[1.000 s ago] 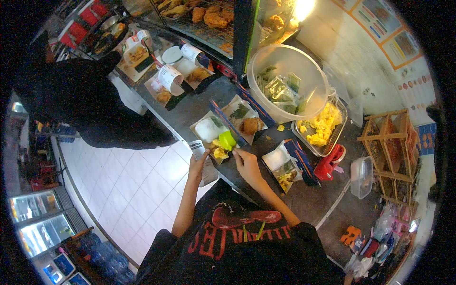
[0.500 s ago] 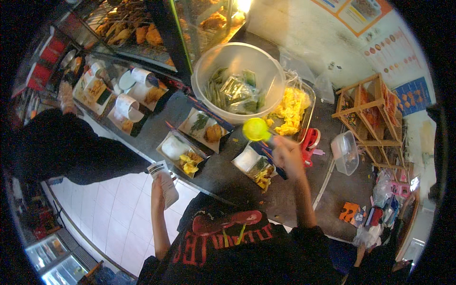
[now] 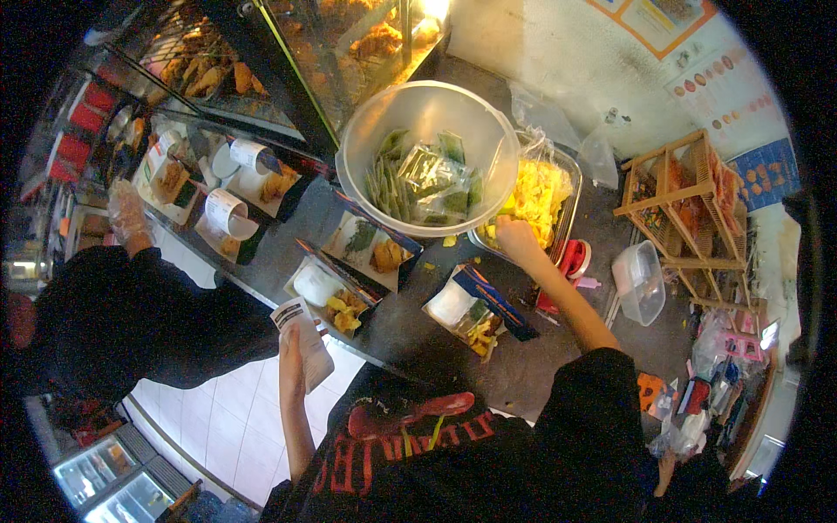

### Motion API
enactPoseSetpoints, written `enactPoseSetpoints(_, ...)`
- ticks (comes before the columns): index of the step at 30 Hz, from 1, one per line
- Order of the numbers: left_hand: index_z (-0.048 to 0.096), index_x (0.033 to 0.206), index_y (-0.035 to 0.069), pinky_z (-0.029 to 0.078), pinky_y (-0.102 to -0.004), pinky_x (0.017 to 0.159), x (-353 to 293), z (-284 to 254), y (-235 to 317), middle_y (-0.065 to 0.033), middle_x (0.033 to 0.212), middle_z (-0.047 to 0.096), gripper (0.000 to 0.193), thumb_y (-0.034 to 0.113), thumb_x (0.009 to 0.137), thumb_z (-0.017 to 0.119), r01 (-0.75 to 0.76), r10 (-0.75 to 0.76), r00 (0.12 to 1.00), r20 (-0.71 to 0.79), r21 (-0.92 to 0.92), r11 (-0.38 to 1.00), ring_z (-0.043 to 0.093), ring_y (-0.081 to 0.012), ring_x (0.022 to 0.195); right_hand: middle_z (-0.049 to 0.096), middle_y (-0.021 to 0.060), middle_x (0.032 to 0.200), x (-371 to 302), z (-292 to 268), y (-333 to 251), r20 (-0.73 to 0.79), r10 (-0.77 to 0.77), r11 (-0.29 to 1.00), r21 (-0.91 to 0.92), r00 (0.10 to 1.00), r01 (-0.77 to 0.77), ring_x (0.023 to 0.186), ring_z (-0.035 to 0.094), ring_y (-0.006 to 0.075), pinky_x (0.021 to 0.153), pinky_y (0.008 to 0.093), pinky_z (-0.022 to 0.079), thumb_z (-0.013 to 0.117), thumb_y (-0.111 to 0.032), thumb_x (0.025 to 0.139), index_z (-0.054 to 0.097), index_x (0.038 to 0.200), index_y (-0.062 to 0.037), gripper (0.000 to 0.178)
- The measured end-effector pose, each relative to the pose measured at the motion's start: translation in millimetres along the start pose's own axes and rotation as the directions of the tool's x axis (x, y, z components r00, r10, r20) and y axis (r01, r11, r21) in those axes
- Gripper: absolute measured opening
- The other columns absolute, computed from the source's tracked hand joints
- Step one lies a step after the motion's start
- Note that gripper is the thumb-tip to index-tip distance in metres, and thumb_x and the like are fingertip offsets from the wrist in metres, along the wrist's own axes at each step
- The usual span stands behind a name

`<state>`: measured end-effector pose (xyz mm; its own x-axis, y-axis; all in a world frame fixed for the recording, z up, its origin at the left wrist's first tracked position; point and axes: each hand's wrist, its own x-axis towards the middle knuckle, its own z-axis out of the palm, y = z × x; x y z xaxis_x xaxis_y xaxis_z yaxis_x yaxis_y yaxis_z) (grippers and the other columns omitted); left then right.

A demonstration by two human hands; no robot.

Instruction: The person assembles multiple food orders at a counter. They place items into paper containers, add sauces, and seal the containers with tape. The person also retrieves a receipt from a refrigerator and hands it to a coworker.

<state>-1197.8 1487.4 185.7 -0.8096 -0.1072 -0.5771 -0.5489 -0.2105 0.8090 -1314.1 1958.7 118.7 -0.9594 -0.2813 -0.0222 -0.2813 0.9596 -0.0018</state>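
Note:
My left hand (image 3: 295, 357) is closed around a white printed paper packet (image 3: 316, 360), held upright past the counter's front edge. My right hand (image 3: 517, 241) is closed on a yellow-green scoop, its round bowl now largely hidden by the hand and the food. The hand reaches over the near edge of a metal tray (image 3: 575, 179) heaped with soft yellow food (image 3: 536, 193). Just below lies an open box (image 3: 488, 342) with a white wrapped portion, something green and yellow pieces. Left of the tray stands a large translucent bowl (image 3: 356, 157) of flat green packets.
A co-worker's gloved hand (image 3: 129, 213) works at the far left, near several open food boxes (image 3: 228, 213). A glass case of fried food (image 3: 379, 39) stands behind. To the right are a red-handled object (image 3: 574, 260), a clear plastic container (image 3: 639, 283) and a wooden rack (image 3: 689, 205).
My right hand has moved up with the scoop, from above the counter into the yellow food. My left hand keeps the paper packet in nearly the same place. The co-worker's gloved hand has shifted slightly.

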Motion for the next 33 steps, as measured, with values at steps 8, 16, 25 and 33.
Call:
enactPoseSetpoints(8, 0.047, 0.119, 0.001, 0.052, -0.034, 0.071, 4.1, -10.1, -11.0, -0.013, 0.111, 0.06, 0.046, 0.039, 0.093, 0.045, -0.015, 0.016, 1.0, 0.016, -0.046, 0.999, 0.061, -0.0236, 0.093, 0.06, 0.0149, 0.062, -1.9, -23.0, 24.9, 0.24, 0.006, 0.85, 0.51, 0.971, -0.132, 0.053, 0.058, 0.0267, 0.052, 0.0392, 0.046, 0.054, -0.013, 0.077, 0.06, 0.068, 0.0, 0.017)
enactPoseSetpoints(16, 0.047, 0.119, 0.0, 0.05, -0.031, 0.072, -6.7, -6.3, 2.5, -0.0124, 0.108, 0.06, 0.04, 0.031, 0.094, 0.043, -0.067, 0.07, 0.997, -0.032, 0.09, 0.994, 0.062, -0.0231, 0.091, 0.034, -0.0073, 0.055, -47.4, -33.6, 45.3, 0.502, 0.354, -0.209, 0.865, 0.79, -0.456, 0.042, 0.029, 0.0027, 0.038, 0.0201, 0.023, 0.053, -0.021, 0.091, 0.059, 0.086, -0.002, 0.02)
enactPoseSetpoints(25, 0.041, 0.131, 0.005, 0.046, -0.0279, 0.076, -12.1, 63.6, 48.8, -0.0097, 0.101, 0.062, 0.045, 0.026, 0.092, 0.05, -0.579, 0.379, 0.789, 0.484, 0.377, 0.723, 0.06, -0.0165, 0.086, 0.035, -0.0078, 0.054, -106.4, -150.6, -43.9, 0.513, 0.278, -0.292, 0.85, 0.812, -0.438, 0.039, 0.029, 0.0021, 0.034, 0.0192, 0.02, 0.053, -0.02, 0.091, 0.055, 0.083, -0.0057, 0.016)
enactPoseSetpoints(33, 0.042, 0.127, 0.002, 0.047, -0.0296, 0.077, -9.5, 61.1, 29.4, -0.0116, 0.099, 0.061, 0.042, 0.025, 0.093, 0.048, -0.48, 0.303, 0.864, 0.402, 0.474, 0.739, 0.059, -0.0173, 0.086, 0.058, 0.0189, 0.092, -33.3, -64.1, -205.0, -0.205, 0.202, 0.829, 0.556, 0.958, -0.056, 0.067, 0.06, 0.0306, 0.054, 0.0361, 0.047, 0.055, -0.009, 0.085, 0.057, 0.108, -0.0033, 0.024)
